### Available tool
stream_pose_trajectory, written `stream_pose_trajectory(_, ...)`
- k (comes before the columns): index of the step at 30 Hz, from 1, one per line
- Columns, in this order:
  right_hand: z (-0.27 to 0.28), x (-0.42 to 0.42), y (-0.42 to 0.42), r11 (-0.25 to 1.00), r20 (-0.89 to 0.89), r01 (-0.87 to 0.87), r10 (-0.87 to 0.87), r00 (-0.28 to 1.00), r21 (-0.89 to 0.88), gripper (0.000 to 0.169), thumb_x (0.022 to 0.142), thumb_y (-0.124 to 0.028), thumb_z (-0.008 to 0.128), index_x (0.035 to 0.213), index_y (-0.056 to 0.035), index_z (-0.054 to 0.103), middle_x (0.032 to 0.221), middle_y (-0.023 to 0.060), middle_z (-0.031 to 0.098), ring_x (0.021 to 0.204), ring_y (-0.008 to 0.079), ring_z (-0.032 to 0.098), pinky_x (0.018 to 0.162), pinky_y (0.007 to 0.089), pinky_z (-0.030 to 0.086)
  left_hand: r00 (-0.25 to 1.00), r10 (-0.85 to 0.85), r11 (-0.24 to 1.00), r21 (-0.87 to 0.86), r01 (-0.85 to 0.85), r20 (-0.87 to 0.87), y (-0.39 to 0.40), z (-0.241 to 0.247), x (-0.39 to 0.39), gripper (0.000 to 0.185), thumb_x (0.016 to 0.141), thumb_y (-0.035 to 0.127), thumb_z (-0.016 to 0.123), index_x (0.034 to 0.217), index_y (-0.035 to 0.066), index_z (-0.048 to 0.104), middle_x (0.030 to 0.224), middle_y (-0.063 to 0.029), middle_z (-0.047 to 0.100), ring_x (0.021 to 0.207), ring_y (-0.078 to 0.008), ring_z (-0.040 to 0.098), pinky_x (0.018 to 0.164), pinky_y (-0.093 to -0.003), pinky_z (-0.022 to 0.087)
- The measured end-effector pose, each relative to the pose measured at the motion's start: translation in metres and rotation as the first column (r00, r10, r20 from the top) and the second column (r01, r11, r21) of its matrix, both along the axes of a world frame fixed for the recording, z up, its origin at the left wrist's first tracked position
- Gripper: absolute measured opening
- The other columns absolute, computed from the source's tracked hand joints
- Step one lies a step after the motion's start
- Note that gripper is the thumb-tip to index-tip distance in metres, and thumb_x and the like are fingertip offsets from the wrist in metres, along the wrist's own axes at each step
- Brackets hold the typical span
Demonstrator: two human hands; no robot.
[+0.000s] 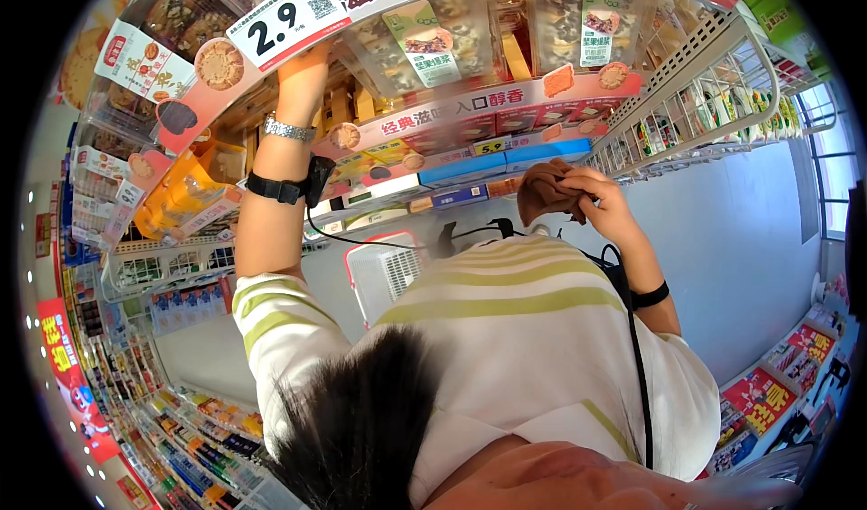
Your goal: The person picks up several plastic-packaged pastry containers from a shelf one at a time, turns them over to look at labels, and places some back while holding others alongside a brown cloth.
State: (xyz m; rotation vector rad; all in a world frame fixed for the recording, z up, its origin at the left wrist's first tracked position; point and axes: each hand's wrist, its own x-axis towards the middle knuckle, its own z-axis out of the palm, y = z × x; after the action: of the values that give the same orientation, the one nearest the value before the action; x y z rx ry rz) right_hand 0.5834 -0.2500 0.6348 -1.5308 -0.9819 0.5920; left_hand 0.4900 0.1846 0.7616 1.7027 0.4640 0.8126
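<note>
My left hand (311,63) reaches into a store shelf behind the printed shelf-edge strip (474,112) and a white price card (288,21). Its fingers are hidden, so its grasp does not show. A metal watch (290,129) circles that wrist. Right of the reaching hand lie clear plastic boxes of pastries (467,43). In front of my chest, on the right, my right hand (603,195) pinches a crumpled brown cloth (542,195) between thumb and fingers.
A white plastic shopping basket (393,270) with a red rim stands on the floor below. Wire racks (704,124) hold packaged goods at the right. A yellow display box (179,192) sits lower left. A black cable (359,240) runs from my left forearm across my front.
</note>
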Motion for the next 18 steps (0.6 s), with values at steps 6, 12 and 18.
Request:
stream_pose_trajectory(6, 0.002, 0.014, -0.018, 0.999, -0.013, 0.022, -0.023, 1.000, -0.033, 0.038, 0.073, 0.019, 0.041, 0.100, 0.0037, 0.062, 0.104, 0.0109, 0.056, 0.075, 0.0177, 0.058, 0.057, 0.0262, 0.048, 0.977, 0.052, 0.928, 0.370, 0.028, -0.206, 0.009, -0.019, 0.054, 0.032, 0.087, 0.017, 0.063, 0.114, 0.002, 0.057, 0.109, -0.0080, 0.063, 0.102, -0.0180, 0.059, 0.082, -0.0302, 0.050)
stream_pose_trajectory(12, -0.002, 0.027, -0.031, 0.996, -0.052, 0.016, -0.021, 0.998, -0.091, 0.036, 0.074, 0.018, 0.042, 0.099, 0.0033, 0.062, 0.104, 0.0120, 0.057, 0.080, 0.0196, 0.060, 0.061, 0.0271, 0.051, 0.983, -0.010, 0.972, 0.230, 0.053, -0.184, 0.012, -0.030, 0.059, 0.035, 0.087, 0.021, 0.062, 0.116, 0.002, 0.057, 0.112, -0.0081, 0.062, 0.103, -0.0176, 0.059, 0.084, -0.0291, 0.048)
stream_pose_trajectory(18, -0.013, 0.038, -0.026, 0.998, 0.163, -0.010, 0.021, 0.986, -0.067, 0.036, 0.075, 0.018, 0.041, 0.099, 0.0034, 0.063, 0.105, 0.0124, 0.057, 0.077, 0.0187, 0.061, 0.058, 0.0248, 0.050, 0.970, -0.028, 0.998, 0.050, 0.041, -0.240, -0.023, -0.007, 0.022, 0.037, 0.089, 0.025, 0.060, 0.118, 0.003, 0.058, 0.118, -0.0096, 0.061, 0.106, -0.0177, 0.056, 0.089, -0.0293, 0.043)
